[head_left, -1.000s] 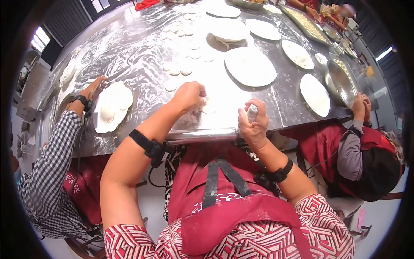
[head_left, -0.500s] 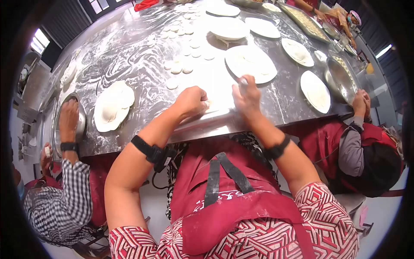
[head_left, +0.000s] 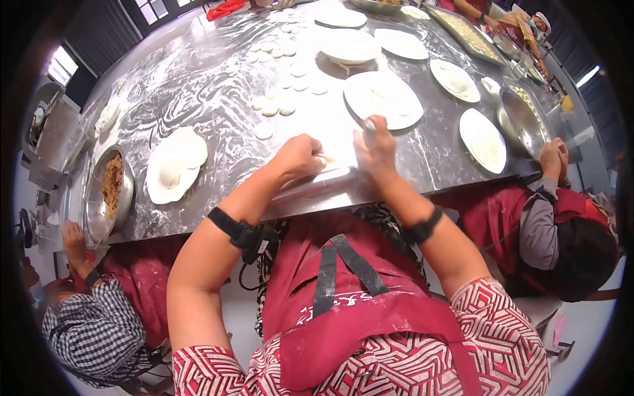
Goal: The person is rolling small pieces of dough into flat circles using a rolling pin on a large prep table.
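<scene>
My left hand (head_left: 300,157) is closed at the table's near edge, its fingers pinching the rim of a small dough wrapper (head_left: 325,162). To its right my right hand (head_left: 378,152), smeared by motion, is wrapped round what looks like a short rolling pin (head_left: 370,124); only its pale end shows above the fist. Flattened dough rounds (head_left: 269,109) lie scattered on the floury steel table (head_left: 211,125) beyond my left hand. Just past my right hand is a white plate (head_left: 411,113) with thin wrappers on it.
At the left stands a metal bowl (head_left: 98,221) of brown filling (head_left: 112,185), beside a plate of stacked wrappers (head_left: 175,168). More plates (head_left: 485,148) and a steel bowl (head_left: 528,129) are at the right. Co-workers sit close on both sides; one hand (head_left: 74,241) rests near the left bowl.
The left co-worker's hand has left the filling bowl, uncovering the filling. My hands stay almost in place, the right one still blurred, and more of the wrapper shows beside my left fingers.
</scene>
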`<state>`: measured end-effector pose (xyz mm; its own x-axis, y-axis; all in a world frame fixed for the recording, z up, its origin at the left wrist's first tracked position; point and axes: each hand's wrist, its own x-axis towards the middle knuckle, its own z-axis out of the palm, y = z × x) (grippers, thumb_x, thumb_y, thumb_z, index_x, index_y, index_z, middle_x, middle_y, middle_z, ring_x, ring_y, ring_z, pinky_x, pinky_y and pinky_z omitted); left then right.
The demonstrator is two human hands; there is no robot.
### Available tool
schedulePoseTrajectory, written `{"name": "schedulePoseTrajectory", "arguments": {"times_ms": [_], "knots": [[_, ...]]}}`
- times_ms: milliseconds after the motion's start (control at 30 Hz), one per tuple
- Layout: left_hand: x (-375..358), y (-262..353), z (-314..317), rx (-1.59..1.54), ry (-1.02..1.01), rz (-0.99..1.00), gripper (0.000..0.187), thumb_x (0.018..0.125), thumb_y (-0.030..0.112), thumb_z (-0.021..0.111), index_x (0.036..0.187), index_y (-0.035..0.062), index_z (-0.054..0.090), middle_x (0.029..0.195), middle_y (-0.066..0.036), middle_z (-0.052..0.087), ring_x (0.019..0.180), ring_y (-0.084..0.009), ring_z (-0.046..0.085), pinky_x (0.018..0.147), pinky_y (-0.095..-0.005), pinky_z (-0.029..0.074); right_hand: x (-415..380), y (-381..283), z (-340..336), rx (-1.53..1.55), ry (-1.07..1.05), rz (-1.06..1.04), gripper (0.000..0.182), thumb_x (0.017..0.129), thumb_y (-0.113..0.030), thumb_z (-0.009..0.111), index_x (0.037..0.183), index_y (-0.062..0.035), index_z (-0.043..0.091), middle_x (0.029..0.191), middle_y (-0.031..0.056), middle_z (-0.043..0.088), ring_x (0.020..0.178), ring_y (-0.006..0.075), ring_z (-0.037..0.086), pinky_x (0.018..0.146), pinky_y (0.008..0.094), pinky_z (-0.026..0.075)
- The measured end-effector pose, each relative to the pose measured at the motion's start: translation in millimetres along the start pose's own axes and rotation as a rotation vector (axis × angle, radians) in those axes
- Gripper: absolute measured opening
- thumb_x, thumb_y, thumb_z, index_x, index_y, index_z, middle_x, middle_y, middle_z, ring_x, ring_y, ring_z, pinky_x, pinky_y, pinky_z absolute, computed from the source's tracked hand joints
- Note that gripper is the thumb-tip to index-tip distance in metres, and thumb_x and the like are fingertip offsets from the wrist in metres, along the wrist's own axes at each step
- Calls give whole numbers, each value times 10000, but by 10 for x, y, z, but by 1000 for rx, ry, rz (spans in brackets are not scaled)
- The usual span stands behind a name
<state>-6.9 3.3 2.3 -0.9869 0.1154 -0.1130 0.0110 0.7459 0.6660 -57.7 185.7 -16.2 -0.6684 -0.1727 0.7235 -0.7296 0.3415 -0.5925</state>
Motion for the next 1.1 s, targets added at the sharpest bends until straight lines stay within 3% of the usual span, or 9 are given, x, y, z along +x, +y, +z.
{"name": "schedulePoseTrajectory", "arguments": {"times_ms": [67, 100, 200, 333, 433, 633, 867, 967, 1100], "knots": [[-38, -29, 34, -111, -15, -96, 146, 714, 113, 643, 781, -16, 657, 707, -163, 643, 648, -238, 625, 633, -341, 484, -226, -163, -252, 61, -8, 0, 306, 789, -19, 580, 1057, -33, 432, 708, 170, 572, 595, 320, 617, 525, 384, 478], [-76, -46, 37, -152, -4, -121, 142, 713, 106, 639, 784, -16, 656, 710, -160, 642, 644, -231, 623, 625, -338, 483, -317, -215, -312, 128, 14, 38, 271, 790, -3, 593, 1025, -59, 470, 746, 85, 562, 592, 177, 577, 542, 303, 466], [-181, -42, -2, -205, -40, -136, 150, 759, 114, 631, 813, -26, 636, 689, -143, 619, 658, -203, 600, 631, -332, 469, -209, -113, -202, 99, -6, 72, 271, 793, 2, 593, 1024, -60, 465, 717, 88, 551, 574, 163, 568, 528, 299, 457], [-104, 35, -46, -46, 37, -110, 188, 826, 135, 593, 879, -43, 626, 683, -114, 601, 668, -169, 552, 647, -329, 451, 226, 142, 328, -9, 22, -33, 278, 793, -11, 600, 1019, -53, 445, 663, 170, 555, 566, 332, 585, 525, 382, 456], [8, 35, -57, -80, -6, -129, 182, 807, 122, 598, 855, -52, 624, 685, -111, 601, 664, -171, 549, 645, -331, 450, 207, 132, 290, -15, 2, -25, 262, 792, -29, 578, 1020, -41, 449, 671, 188, 541, 586, 360, 582, 516, 401, 457], [-182, -38, -27, -244, -90, -158, 118, 766, 56, 596, 833, -41, 605, 700, -98, 601, 652, -137, 543, 602, -296, 437, -309, -146, -266, 104, 52, -63, 300, 793, -25, 572, 1065, -43, 448, 617, 126, 513, 513, 273, 557, 490, 364, 452], [-55, 11, -12, -36, 22, -66, 164, 825, 109, 571, 882, -37, 620, 705, -113, 604, 682, -176, 556, 673, -336, 456, 219, 119, 296, -1, -15, 21, 292, 786, -46, 591, 1034, -49, 438, 729, 218, 565, 659, 419, 578, 569, 449, 458], [1, 109, -47, -27, -98, -103, 163, 808, 119, 587, 849, -35, 622, 697, -108, 600, 678, -161, 546, 650, -319, 449, 80, 55, 94, -26, -5, 25, 291, 790, -37, 604, 1033, -62, 446, 747, 180, 565, 625, 367, 601, 552, 405, 470], [-60, -75, 24, -182, 9, -135, 127, 751, 102, 645, 810, -9, 628, 695, -130, 630, 653, -204, 596, 614, -330, 468, -299, -188, -261, 102, 62, 9, 267, 797, -6, 595, 1022, -64, 465, 704, 103, 537, 547, 212, 575, 512, 317, 462]]}}
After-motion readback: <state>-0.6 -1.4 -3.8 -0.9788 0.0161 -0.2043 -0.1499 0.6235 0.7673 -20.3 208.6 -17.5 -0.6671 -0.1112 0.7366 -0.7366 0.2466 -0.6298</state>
